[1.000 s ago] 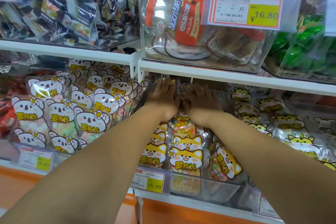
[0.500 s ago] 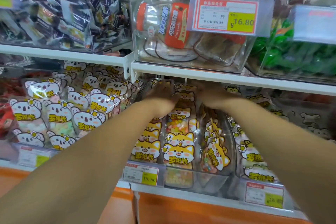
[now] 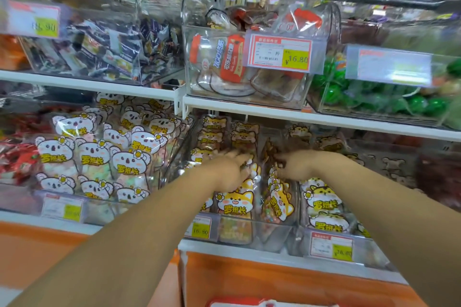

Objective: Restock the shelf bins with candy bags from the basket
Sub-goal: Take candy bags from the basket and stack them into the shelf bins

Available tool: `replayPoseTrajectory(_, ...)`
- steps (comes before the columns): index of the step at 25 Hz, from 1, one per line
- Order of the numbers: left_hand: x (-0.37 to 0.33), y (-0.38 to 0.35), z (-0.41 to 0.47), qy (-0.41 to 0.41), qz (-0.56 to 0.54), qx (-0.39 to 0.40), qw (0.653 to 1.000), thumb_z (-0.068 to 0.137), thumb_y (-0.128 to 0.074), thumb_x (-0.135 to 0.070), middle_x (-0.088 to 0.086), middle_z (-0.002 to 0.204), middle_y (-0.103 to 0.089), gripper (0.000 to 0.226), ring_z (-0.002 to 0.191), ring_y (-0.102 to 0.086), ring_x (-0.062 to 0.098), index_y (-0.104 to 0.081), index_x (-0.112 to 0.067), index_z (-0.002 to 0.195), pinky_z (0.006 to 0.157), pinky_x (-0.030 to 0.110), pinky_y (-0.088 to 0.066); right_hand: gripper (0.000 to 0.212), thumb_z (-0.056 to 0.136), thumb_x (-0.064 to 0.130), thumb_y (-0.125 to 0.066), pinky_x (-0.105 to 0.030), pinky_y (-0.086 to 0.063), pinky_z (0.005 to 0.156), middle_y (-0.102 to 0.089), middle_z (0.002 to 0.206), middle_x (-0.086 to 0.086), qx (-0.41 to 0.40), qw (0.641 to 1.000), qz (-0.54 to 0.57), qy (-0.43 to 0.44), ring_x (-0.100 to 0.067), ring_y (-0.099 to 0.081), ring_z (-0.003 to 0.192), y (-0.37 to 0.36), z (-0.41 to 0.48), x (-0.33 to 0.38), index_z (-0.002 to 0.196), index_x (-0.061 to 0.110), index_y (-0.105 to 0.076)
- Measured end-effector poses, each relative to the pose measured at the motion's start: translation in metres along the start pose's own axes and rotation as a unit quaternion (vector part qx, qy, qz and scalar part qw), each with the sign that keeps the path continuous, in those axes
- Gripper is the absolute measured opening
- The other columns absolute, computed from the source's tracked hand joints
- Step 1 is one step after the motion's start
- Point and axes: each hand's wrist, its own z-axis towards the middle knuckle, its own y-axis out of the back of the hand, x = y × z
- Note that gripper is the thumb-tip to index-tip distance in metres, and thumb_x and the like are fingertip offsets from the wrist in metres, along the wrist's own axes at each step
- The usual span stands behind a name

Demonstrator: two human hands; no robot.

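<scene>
Orange fox candy bags stand in rows inside a clear shelf bin on the lower shelf. My left hand lies on the bags in the middle of the bin, fingers spread and pointing right. My right hand touches the tops of the upright bags along the bin's right side; its fingers are blurred, so a grip is unclear. A red and white basket rim shows at the bottom edge; its contents are hidden.
The upper shelf edge runs close above my hands. A bin of white koala bags sits to the left and yellow tiger bags to the right. A price tag hangs on the bin front.
Both hands have drawn back from deep under the shelf toward the middle of the bin and moved slightly apart. The view has pulled back, bringing the basket rim into sight.
</scene>
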Motion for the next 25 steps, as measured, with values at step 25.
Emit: replayPoseTrajectory(25,0.024,-0.038,-0.084,-0.039,-0.003,-0.088,0.995,0.105,-0.017,-0.042,-0.011,0.163,-0.010,0.049,0.150,0.004,0.013,-0.015,-0.038,0.154,0.119,0.052,0.006,0.050,0.105,0.039,-0.015,-0.053,0.005,0.119,-0.005,0.163,0.004,-0.099,0.988,0.069,0.100,-0.021,0.004,0.150,-0.027,-0.046,0.065,0.154,0.029,-0.018)
